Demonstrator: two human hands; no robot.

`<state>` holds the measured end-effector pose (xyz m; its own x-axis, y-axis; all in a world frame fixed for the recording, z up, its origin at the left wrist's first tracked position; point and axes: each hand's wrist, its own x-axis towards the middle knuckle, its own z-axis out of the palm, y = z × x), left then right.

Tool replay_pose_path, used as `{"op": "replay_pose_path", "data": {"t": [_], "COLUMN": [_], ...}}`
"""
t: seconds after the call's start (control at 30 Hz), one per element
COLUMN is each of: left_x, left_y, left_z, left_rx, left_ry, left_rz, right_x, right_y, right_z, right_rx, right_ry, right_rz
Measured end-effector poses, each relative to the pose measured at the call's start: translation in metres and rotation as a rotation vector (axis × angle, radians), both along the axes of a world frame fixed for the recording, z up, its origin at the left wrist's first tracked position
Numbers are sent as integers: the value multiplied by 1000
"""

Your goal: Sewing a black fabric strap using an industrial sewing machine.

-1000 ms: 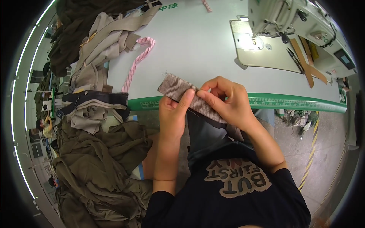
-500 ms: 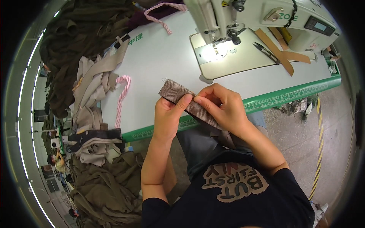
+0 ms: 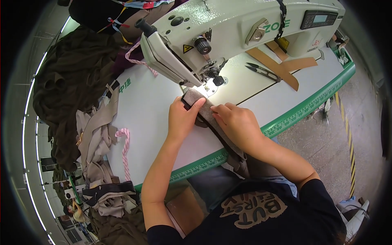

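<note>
From here I see the left hand (image 3: 184, 118) clamped on the strip (image 3: 209, 116), thumb on top; the right (image 3: 241, 125) curls at its edge, whether pinching I can't tell. The strip slants over the counter (image 3: 153, 136), far end near the machine's (image 3: 228, 36) lit needle area.

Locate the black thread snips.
Head view, right of centre: snips lie on the sewing machine's bed, beyond the right hand, beside the brown strips.
</note>
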<state>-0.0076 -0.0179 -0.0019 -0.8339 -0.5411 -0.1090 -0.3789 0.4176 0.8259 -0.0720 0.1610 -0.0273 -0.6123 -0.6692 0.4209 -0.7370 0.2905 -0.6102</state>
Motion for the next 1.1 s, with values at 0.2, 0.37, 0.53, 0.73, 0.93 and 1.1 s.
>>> {"op": "replay_pose_path", "data": {"t": [0.2,0.37,0.53,0.73,0.93,1.1], "left_x": [-8,-13,-7,6,10,6], "left_y": [-12,4,-11,-7,7,0], "left_z": [-14,-12,-21,-6,5,0], "left_rx": [-361,-351,-926,-907,-867,-776], "left_ry": [69,209,222,115,112,128], "left_rz": [-60,198,-15,-406,-404,-427], "right_x": [-12,-29,-70,-78,-74,-70], "right_y": [0,9,4,7,3,0], "right_z": [6,12,12,1,-4,-5], "right_rx": [287,264,81,-35,-3,-3], "right_ry": [213,251,332,383,383,392], "right_rz": [138,296,567,671,661,581]}}
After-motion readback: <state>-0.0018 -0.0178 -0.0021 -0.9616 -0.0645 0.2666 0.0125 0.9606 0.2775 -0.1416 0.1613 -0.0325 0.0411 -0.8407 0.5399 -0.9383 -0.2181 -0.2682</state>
